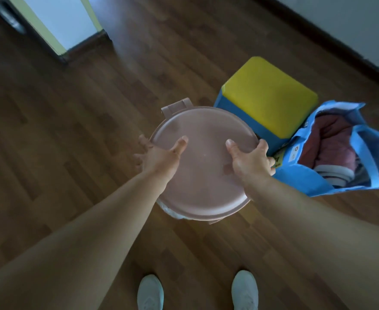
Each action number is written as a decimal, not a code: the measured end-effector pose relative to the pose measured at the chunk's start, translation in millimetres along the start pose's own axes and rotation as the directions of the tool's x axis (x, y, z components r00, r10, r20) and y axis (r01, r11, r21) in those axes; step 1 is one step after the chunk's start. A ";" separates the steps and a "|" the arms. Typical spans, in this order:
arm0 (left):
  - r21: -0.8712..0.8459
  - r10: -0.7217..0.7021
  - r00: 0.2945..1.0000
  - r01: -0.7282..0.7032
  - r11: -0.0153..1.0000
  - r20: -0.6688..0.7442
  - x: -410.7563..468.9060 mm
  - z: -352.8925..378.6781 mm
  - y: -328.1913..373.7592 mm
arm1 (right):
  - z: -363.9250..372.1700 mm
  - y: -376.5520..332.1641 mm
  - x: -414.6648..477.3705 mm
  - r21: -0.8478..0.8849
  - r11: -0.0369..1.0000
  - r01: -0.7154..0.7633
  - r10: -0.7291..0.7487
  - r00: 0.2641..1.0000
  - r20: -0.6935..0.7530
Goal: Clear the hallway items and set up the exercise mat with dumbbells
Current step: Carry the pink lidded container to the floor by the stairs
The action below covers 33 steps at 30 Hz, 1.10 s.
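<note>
A round pink lidded bin point(203, 162) is in the middle of the view, above the wooden floor. My left hand point(159, 156) grips its left rim, thumb on the lid, fingers wrapped down the side. My right hand point(252, 161) grips the right rim the same way, thumb lying on the lid. A white liner bag point(172, 212) pokes out under the lid at the near left. No mat or dumbbells are in view.
A blue box with a yellow top point(269, 101) stands right behind the bin. A blue tote bag point(340, 153) with red cloth inside lies to the right. A wall corner point(58, 23) is far left, a dark baseboard point(345, 50) far right. My white shoes point(197, 291) are below.
</note>
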<state>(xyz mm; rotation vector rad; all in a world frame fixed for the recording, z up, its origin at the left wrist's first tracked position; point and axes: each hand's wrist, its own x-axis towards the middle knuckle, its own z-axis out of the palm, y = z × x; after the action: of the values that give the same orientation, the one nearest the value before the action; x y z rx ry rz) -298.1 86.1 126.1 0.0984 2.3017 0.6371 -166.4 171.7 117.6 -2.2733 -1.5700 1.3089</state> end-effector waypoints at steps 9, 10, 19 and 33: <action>-0.052 0.101 0.987 -0.108 0.993 -0.128 -95.4 -174.6 61.0 | -67.9 -126.0 -148.1 0.043 0.981 0.191 -0.190 0.982 -0.013; -0.082 0.099 0.983 -0.113 0.990 -0.156 -105.7 -192.6 64.8 | -74.5 -138.1 -164.6 0.047 0.974 0.220 -0.219 0.976 -0.015; -0.368 -0.011 0.931 -0.132 0.920 -0.364 -193.8 -340.1 62.1 | -121.5 -219.8 -318.1 0.056 0.886 0.460 -0.464 0.882 0.081; -0.690 -0.519 0.636 -0.029 0.724 -0.571 -381.8 -443.3 -120.9 | -108.8 -184.7 -541.6 0.054 0.554 0.831 -0.746 0.466 0.476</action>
<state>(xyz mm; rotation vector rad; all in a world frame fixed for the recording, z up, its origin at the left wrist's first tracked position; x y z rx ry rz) -306.4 -299.7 582.2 -1.0192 2.5743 1.4954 -284.9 -133.1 599.7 -0.9169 -2.5327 1.4243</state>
